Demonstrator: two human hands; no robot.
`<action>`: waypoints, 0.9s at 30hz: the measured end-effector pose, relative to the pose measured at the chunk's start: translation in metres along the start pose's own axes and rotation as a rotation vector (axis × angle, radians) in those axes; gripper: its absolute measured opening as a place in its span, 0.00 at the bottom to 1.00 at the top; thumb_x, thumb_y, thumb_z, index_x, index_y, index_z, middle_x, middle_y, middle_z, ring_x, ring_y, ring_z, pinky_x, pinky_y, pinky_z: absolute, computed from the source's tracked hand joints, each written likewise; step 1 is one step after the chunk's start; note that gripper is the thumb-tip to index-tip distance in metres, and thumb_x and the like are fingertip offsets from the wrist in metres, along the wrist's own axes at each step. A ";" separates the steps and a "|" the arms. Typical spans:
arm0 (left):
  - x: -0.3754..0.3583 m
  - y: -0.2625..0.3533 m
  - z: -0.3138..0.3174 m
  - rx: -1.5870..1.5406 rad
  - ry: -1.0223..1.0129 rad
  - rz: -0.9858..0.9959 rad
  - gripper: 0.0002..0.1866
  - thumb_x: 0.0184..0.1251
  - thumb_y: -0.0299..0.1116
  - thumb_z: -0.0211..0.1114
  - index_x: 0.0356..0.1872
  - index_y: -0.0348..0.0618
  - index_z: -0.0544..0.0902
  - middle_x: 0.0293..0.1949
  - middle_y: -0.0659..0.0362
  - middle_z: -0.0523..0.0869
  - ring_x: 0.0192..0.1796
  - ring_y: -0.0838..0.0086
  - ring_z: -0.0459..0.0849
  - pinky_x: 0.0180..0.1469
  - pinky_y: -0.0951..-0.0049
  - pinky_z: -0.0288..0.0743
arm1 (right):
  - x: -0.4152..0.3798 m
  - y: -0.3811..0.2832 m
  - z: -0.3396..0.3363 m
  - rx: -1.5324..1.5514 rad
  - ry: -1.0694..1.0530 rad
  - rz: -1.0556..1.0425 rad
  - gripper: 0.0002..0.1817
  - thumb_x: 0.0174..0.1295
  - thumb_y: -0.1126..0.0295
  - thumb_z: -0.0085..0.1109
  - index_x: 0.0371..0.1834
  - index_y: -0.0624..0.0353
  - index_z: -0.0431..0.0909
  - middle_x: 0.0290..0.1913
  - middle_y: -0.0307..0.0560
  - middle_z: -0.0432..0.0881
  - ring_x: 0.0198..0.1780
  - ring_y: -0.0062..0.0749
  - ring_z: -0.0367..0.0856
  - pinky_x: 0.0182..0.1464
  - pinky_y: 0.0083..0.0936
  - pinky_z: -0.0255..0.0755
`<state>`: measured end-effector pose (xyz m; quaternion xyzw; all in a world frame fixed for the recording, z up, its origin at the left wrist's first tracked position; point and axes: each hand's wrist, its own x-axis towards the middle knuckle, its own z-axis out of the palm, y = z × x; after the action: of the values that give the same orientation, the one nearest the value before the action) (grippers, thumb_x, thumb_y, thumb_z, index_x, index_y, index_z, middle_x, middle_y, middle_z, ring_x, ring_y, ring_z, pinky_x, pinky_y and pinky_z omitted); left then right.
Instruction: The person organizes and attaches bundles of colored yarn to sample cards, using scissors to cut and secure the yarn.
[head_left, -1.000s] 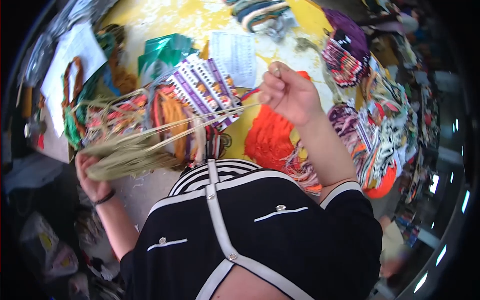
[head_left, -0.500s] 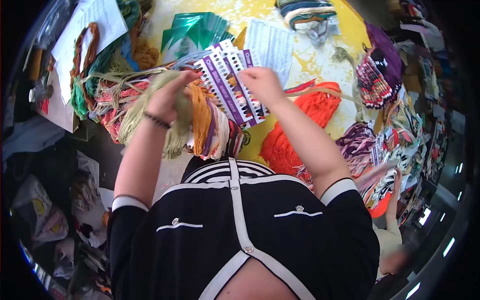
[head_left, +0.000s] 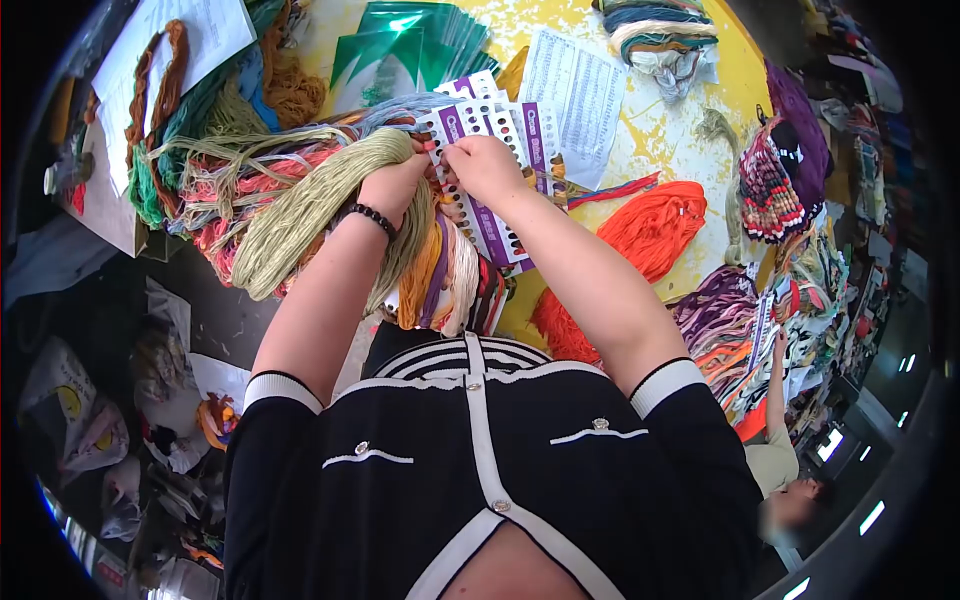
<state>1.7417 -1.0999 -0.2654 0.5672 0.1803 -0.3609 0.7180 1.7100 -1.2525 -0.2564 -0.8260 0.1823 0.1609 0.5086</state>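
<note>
We are holding a pale green skein (head_left: 310,205) with the left hand (head_left: 396,188), its loop passing over the hand and hanging on both sides of the wrist, where a dark beaded bracelet (head_left: 376,219) is showing. The skein is lying above a heap of red, pink and grey threads (head_left: 215,190) on the left part of the counter (head_left: 665,140). The left fingertips are partly hiding beside white-and-purple thread cards (head_left: 492,238), whose edges are carrying rows of holes and small coloured tufts. We are bringing the right hand (head_left: 488,168) against the same cards, just beside the left, with its fingers curling inward; we cannot tell whether they are pinching card or thread. Mustard strands (head_left: 420,275) are hanging below the left wrist, with purple and cream ones lying alongside. Beyond the hands, green-printed packets (head_left: 405,60) are fanning out, and a printed sheet (head_left: 572,105) is resting to their right. A bright orange skein (head_left: 655,230) is lying beyond the right forearm, while a bundle of blue, cream and brown hanks (head_left: 658,45) is sitting near the far edge. A brown skein (head_left: 150,90) is lying over a white paper (head_left: 205,32) at the far left. At the right, another person (head_left: 772,462) is reaching an arm toward mixed threads (head_left: 720,310).
</note>
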 end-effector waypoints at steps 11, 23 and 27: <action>0.008 -0.007 -0.006 0.297 0.010 0.044 0.10 0.61 0.34 0.61 0.35 0.35 0.80 0.34 0.60 0.82 0.39 0.73 0.80 0.45 0.72 0.72 | -0.002 -0.020 0.004 -0.517 0.048 -0.182 0.15 0.63 0.61 0.47 0.32 0.62 0.79 0.28 0.57 0.81 0.33 0.54 0.80 0.39 0.41 0.73; -0.033 0.032 0.012 -0.342 -0.126 0.079 0.10 0.61 0.22 0.64 0.40 0.44 0.73 0.34 0.60 0.82 0.35 0.75 0.80 0.38 0.76 0.74 | -0.004 0.005 -0.010 0.047 0.004 0.022 0.12 0.64 0.65 0.47 0.46 0.58 0.72 0.34 0.51 0.84 0.38 0.41 0.84 0.43 0.37 0.74; -0.031 0.025 0.011 -0.329 -0.189 0.092 0.09 0.62 0.22 0.63 0.40 0.43 0.73 0.37 0.58 0.83 0.37 0.74 0.80 0.40 0.77 0.74 | -0.005 0.012 -0.011 0.114 0.000 0.023 0.11 0.63 0.70 0.46 0.46 0.60 0.72 0.33 0.50 0.84 0.36 0.35 0.84 0.42 0.31 0.73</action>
<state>1.7373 -1.0983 -0.2247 0.4135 0.1425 -0.3448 0.8306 1.7012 -1.2670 -0.2585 -0.7934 0.2007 0.1561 0.5531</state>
